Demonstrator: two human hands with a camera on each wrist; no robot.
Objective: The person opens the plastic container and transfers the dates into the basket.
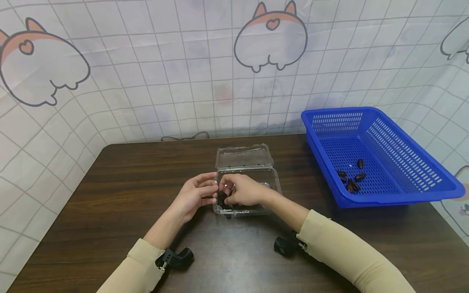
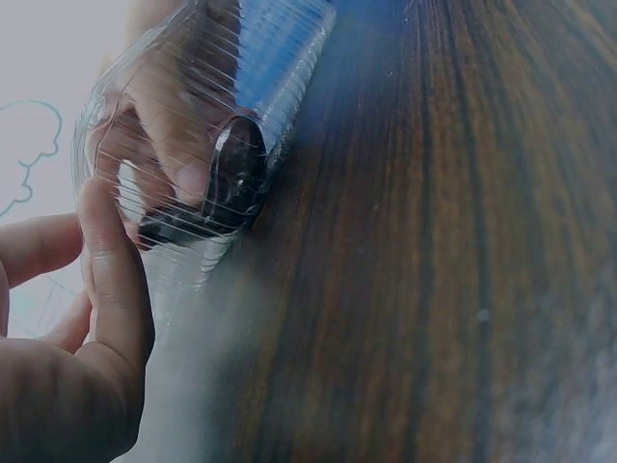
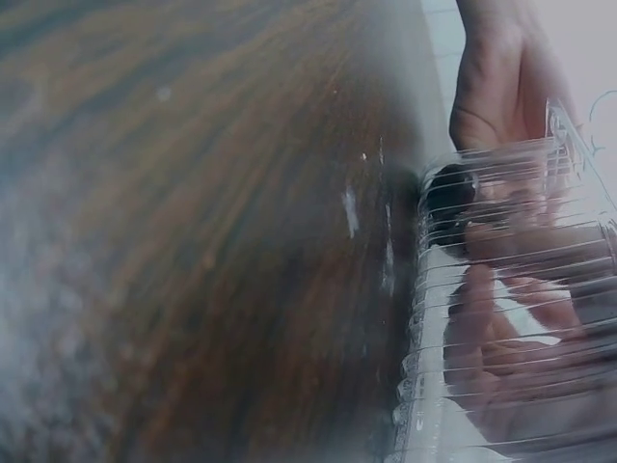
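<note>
A clear plastic clamshell box (image 1: 272,179) sits on the table, lid folded back toward the wall. My left hand (image 1: 194,195) rests its extended fingertips against the box's left side, also visible in the left wrist view. My right hand (image 1: 245,190) reaches into the box with bent fingers, thumb and fingertips around a dark, glossy oval piece (image 2: 236,169) near the left end. Another dark piece (image 2: 178,224) lies beside it. Through the ribbed plastic in the right wrist view, the right fingers (image 3: 472,318) look blurred, and their exact contact is partly hidden.
A blue plastic basket (image 1: 406,199) stands at the right with several dark brown ribbed oval pieces (image 1: 360,176) in its near-left corner. A dark cable (image 1: 187,138) lies along the wall behind the brown wooden table (image 1: 146,171). Black wrist devices hang below both cuffs.
</note>
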